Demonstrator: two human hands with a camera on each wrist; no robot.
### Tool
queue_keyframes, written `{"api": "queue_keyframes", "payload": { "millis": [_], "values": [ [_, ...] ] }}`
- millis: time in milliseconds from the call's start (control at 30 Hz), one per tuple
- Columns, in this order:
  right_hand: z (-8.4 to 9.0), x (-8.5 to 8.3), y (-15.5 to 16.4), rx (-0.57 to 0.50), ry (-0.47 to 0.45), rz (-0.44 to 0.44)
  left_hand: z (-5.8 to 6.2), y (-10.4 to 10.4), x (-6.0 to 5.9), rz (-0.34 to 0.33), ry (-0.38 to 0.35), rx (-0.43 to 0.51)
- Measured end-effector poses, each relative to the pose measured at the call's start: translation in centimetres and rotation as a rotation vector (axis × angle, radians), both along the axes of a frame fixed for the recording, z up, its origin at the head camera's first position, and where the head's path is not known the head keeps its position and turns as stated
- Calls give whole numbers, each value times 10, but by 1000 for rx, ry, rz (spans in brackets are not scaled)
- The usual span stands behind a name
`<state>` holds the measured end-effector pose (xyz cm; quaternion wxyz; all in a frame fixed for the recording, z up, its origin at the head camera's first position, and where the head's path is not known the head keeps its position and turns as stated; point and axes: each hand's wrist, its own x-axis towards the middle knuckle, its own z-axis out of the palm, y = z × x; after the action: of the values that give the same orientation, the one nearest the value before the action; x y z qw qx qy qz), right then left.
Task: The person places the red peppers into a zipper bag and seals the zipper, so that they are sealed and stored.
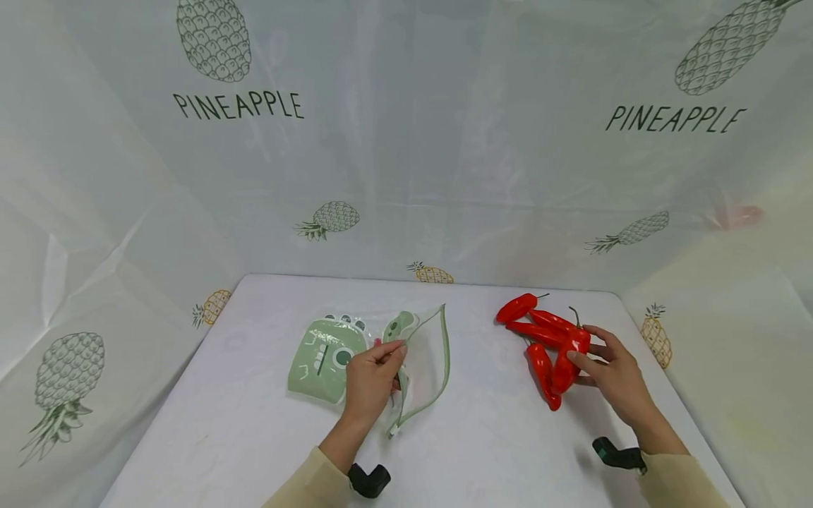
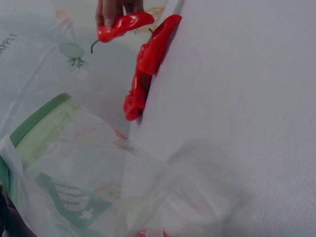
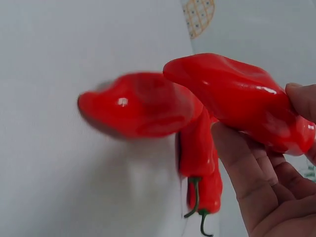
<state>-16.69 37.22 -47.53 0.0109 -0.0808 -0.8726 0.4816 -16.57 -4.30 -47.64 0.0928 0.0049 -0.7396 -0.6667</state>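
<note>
Red pepper [image 1: 567,360]: held in the right hand [image 1: 615,377] at the near edge of the pepper pile, right side of the white table [image 1: 483,451]. Thumb and fingers [image 3: 256,197] are curled around its body; the right wrist view shows the pepper resting against the fingers, lifted clear of the table.

Clear bag [image 1: 422,367], green-trimmed: lies left of centre, well apart from the peppers. The left hand [image 1: 371,381] pinches its rim between thumb and curled fingers, with the mouth standing open.

Green printed pouch [image 1: 324,358]: lies flat, just beside the left hand.

Remaining red peppers [image 1: 533,321]: lie in a touching cluster beyond the held one, stems pointing to the far side.
</note>
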Motion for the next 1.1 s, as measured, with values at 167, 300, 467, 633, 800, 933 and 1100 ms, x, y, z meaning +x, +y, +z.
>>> {"api": "queue_keyframes", "payload": {
  "millis": [167,300,467,633,800,933,1100],
  "values": [
    [6,-3,-17,-18,25,23,2,0,0,1,1,-8],
    [12,-3,-31,-23,48,56,2,0,0,0,7,-8],
    [19,-3,-46,-23,77,93,1,0,-1,2,6,-5],
    [24,-2,-62,-53,88,119,0,0,0,6,3,-14],
    [25,-3,-76,-74,98,135,0,0,0,6,1,-10],
    [26,-3,-85,-71,102,141,0,0,1,2,-1,-6],
    [29,-1,-95,-86,112,159,-2,-1,0,0,-1,0]
  ]
}}
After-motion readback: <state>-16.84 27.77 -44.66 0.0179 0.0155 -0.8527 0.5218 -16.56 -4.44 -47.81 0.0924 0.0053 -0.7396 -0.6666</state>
